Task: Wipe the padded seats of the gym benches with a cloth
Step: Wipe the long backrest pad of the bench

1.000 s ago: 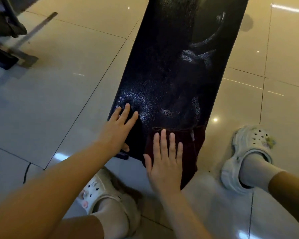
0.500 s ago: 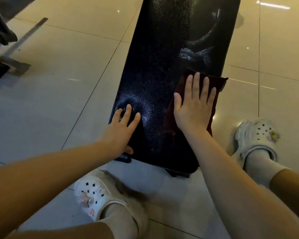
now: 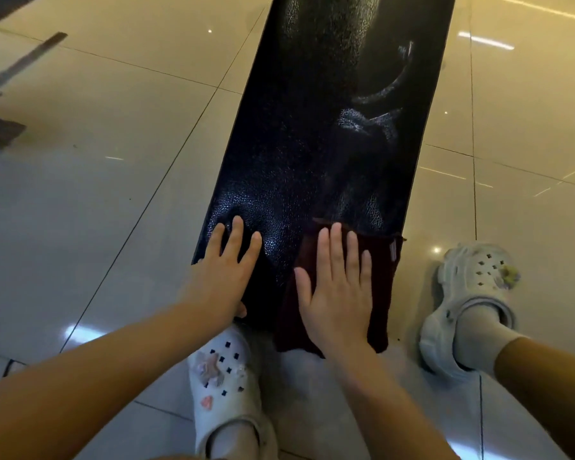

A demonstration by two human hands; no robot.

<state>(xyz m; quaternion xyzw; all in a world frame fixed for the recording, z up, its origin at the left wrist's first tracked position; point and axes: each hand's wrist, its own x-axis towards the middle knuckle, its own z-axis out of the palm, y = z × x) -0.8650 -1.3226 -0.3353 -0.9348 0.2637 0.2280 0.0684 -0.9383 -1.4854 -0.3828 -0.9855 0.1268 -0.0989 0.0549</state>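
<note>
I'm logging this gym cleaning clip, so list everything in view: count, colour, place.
bench pad: one, black textured, running from centre to top.
cloth: one, dark red, on the pad's near right corner, hanging over the end.
floor: glossy beige tiles, all around.
metal frame: one, grey, top left, partly cut off.
clogs: two, white, either side of the pad's near end.
left hand: flat on the pad's near left corner.
right hand: flat on the cloth.
</note>
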